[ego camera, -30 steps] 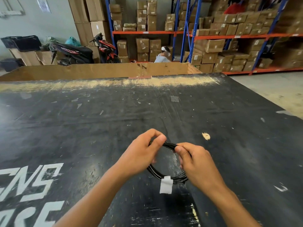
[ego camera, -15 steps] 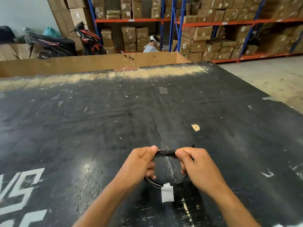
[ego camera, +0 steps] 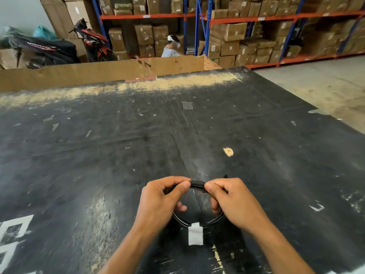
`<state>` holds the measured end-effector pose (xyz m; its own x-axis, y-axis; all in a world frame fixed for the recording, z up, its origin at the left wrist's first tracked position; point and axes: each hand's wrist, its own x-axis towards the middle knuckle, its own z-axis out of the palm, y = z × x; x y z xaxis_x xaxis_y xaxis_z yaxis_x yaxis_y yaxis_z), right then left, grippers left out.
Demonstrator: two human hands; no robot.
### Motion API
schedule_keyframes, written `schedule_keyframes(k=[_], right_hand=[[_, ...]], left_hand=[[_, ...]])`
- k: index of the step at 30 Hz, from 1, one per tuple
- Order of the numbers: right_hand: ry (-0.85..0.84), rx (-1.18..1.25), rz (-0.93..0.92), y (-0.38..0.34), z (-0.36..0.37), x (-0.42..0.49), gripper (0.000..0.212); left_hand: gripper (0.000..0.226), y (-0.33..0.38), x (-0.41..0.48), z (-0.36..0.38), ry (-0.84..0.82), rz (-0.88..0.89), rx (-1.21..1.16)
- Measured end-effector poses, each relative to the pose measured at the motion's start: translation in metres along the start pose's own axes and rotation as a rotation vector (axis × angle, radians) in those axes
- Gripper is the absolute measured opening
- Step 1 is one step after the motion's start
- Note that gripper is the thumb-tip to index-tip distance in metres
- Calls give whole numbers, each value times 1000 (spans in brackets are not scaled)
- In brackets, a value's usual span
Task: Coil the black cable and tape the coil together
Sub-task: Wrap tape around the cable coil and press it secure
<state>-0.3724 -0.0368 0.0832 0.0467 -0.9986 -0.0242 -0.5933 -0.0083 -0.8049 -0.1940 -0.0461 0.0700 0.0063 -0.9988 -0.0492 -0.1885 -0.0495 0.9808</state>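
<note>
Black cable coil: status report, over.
Left hand and right hand pinch coil top. White tape tab on near side. Table unobstructed.

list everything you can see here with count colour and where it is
cable coil: one, black, held above the table between both hands
tape piece: one, white, on the coil's near side
table: one, black and scuffed, fills the foreground
cardboard wall: one, brown, along the table's far edge
motorbikes: two, dark with red, far left
shelving: blue and orange, stacked with brown boxes, background
other person: one, by the shelves
left hand: pinching the coil's top
right hand: pinching the coil's top
</note>
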Motion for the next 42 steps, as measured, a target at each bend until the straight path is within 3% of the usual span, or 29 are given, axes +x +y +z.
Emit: schedule_keyframes(k=[4, 7, 9, 12, 15, 22, 29, 33, 38, 42], right_hand=[[9, 117, 21, 8, -2, 4, 38], [286, 277, 162, 29, -10, 9, 22], [405, 200, 237, 47, -17, 11, 14], [242, 58, 348, 64, -18, 11, 35], [105, -67, 331, 62, -16, 10, 51], [108, -217, 248, 57, -17, 23, 15], [411, -21, -87, 23, -29, 5, 10], [296, 122, -283, -13, -23, -9, 10], [114, -191, -451, -13, 1, -7, 14], [204, -446, -566, -9, 11, 3, 17]], left_hand=[[13, -2, 5, 1, 33, -21, -72], [11, -2, 10, -5, 92, -37, -104], [10, -2, 13, -10, 126, -36, -119], [11, -3, 18, -14, 149, -45, -152], [12, -3, 21, -13, 148, -45, -179], [10, -1, 22, -13, 158, -54, -187], [11, 0, 23, -16, 214, -86, -192], [11, 4, 25, -10, 205, -84, -180], [10, 11, 22, -8, 195, -57, -134], [9, 17, 16, -8, 157, -48, -104]])
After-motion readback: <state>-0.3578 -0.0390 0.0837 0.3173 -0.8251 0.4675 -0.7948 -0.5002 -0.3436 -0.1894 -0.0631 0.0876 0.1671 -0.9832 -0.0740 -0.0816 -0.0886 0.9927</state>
